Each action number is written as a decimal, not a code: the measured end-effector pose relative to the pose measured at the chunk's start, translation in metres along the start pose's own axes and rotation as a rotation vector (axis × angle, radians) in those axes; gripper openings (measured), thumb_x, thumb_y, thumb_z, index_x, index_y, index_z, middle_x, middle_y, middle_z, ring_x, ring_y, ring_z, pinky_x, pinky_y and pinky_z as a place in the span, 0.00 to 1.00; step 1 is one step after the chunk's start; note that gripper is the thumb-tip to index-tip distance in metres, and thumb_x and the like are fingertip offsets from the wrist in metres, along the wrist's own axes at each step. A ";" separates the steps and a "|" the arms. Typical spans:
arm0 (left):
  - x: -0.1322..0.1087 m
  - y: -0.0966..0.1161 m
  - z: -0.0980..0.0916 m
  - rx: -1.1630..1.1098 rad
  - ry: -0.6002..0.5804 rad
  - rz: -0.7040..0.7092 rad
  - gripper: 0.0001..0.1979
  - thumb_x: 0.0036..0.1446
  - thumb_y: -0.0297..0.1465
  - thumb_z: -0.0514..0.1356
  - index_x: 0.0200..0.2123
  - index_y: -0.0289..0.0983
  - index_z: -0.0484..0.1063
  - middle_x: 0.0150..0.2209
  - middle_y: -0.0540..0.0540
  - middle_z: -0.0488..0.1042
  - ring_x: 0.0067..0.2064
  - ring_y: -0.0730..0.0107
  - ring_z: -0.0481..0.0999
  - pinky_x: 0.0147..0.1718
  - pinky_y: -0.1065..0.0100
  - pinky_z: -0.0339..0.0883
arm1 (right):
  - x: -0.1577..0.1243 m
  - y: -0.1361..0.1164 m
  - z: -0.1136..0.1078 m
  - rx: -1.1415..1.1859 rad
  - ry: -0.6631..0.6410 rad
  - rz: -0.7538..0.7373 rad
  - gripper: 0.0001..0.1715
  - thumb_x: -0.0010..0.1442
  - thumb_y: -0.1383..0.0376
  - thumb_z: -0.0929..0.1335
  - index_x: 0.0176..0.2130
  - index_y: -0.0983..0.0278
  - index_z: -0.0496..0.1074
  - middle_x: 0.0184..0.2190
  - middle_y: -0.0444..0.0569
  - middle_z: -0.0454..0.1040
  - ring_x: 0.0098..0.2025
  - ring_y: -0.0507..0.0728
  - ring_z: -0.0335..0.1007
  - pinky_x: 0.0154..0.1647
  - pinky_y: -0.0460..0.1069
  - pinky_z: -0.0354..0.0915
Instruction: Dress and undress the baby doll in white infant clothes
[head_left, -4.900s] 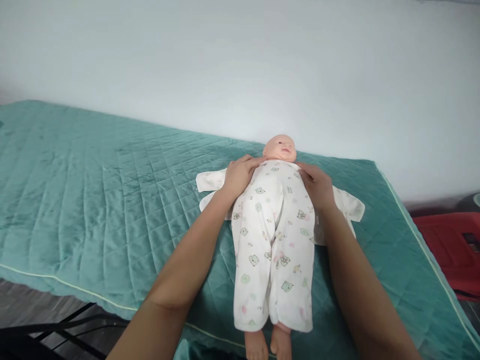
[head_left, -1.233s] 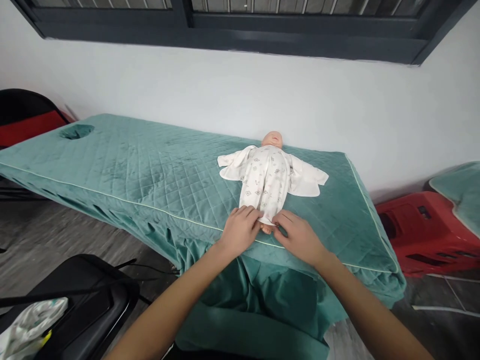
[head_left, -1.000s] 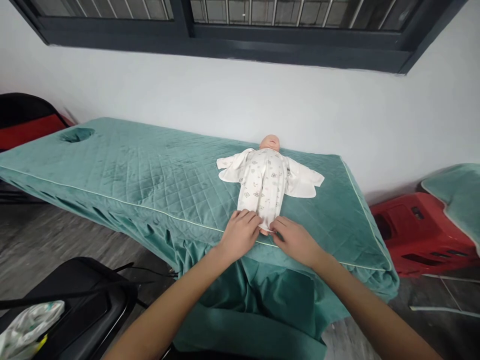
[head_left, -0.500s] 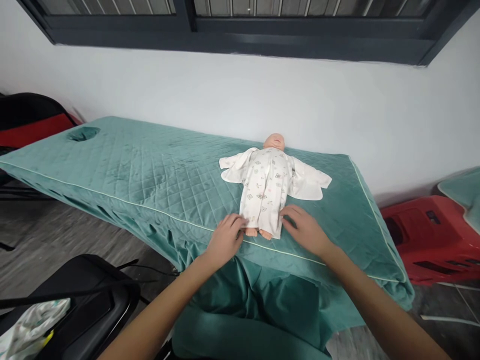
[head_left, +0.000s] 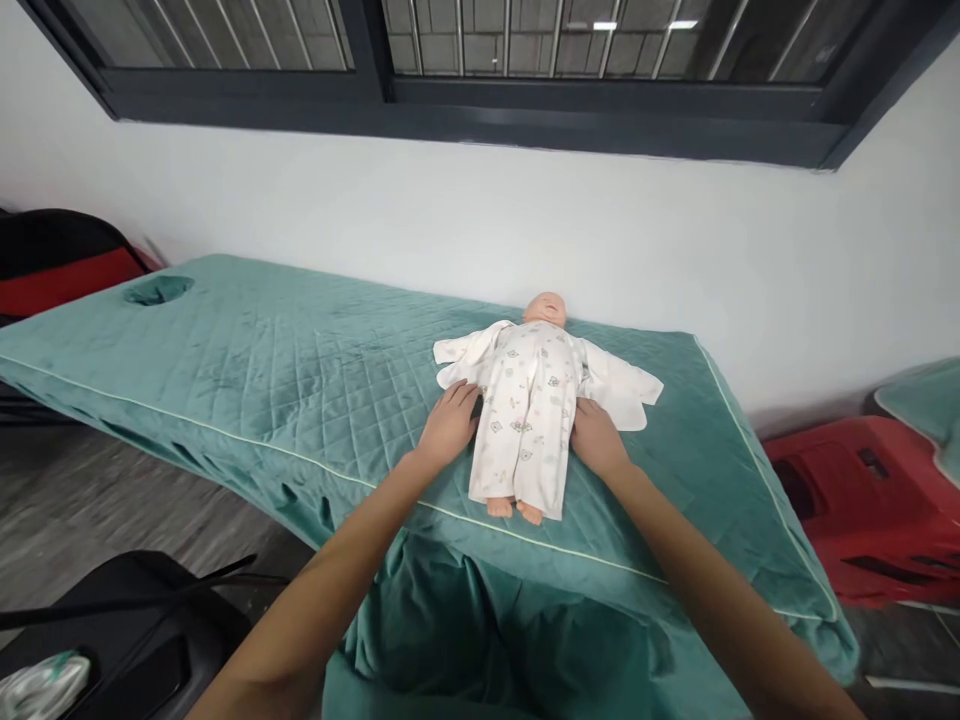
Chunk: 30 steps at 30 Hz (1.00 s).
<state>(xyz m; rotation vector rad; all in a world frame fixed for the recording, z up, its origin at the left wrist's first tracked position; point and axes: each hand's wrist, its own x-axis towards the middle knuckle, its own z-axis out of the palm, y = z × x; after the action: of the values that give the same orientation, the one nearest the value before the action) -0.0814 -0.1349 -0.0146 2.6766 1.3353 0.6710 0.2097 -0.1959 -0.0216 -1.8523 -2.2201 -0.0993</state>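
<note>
A baby doll [head_left: 546, 308] lies on its back on a teal quilted massage bed [head_left: 300, 370], head toward the wall, bare feet near the front edge. It wears white printed trousers [head_left: 525, 425] over an open white top [head_left: 619, 390] spread out at both sides. My left hand [head_left: 448, 425] rests flat against the doll's left flank, fingers stretched toward the top's sleeve. My right hand [head_left: 595, 437] lies against the other flank, fingers partly tucked under the cloth's edge. Neither hand lifts anything.
A face hole [head_left: 157, 290] sits at the bed's far left end. A red plastic stool [head_left: 870, 500] stands at the right, a black case [head_left: 112, 640] with a printed cloth [head_left: 41, 685] on the floor at lower left. A white wall and dark window frame are behind.
Both hands have slid from the trouser cuffs by the doll's feet up along its sides to the waist. The camera has tilted up a little.
</note>
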 end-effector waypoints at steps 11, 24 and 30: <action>0.058 -0.027 0.024 -0.046 -0.189 0.300 0.20 0.64 0.29 0.55 0.59 0.41 0.72 0.61 0.42 0.72 0.67 0.58 0.65 0.69 0.52 0.55 | 0.014 0.016 0.015 0.154 0.114 -0.218 0.19 0.56 0.76 0.64 0.44 0.66 0.78 0.44 0.57 0.78 0.51 0.63 0.70 0.60 0.58 0.63; 0.065 0.006 0.037 -0.352 -0.153 0.101 0.20 0.59 0.33 0.61 0.55 0.39 0.72 0.58 0.41 0.75 0.64 0.51 0.68 0.66 0.49 0.61 | 0.017 0.015 0.004 0.303 0.014 -0.294 0.15 0.59 0.72 0.64 0.36 0.62 0.80 0.38 0.55 0.81 0.49 0.65 0.76 0.60 0.61 0.67; 0.063 0.007 0.038 -0.314 -0.106 0.071 0.17 0.61 0.30 0.57 0.53 0.38 0.74 0.55 0.41 0.76 0.59 0.53 0.74 0.62 0.51 0.67 | -0.014 0.023 0.004 0.332 0.085 -0.364 0.18 0.59 0.74 0.63 0.43 0.64 0.79 0.42 0.56 0.81 0.46 0.62 0.76 0.54 0.59 0.71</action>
<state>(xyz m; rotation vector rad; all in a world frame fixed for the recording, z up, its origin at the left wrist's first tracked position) -0.0270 -0.0856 -0.0246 2.4769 1.0185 0.6712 0.2334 -0.2040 -0.0312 -1.2433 -2.3208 0.1177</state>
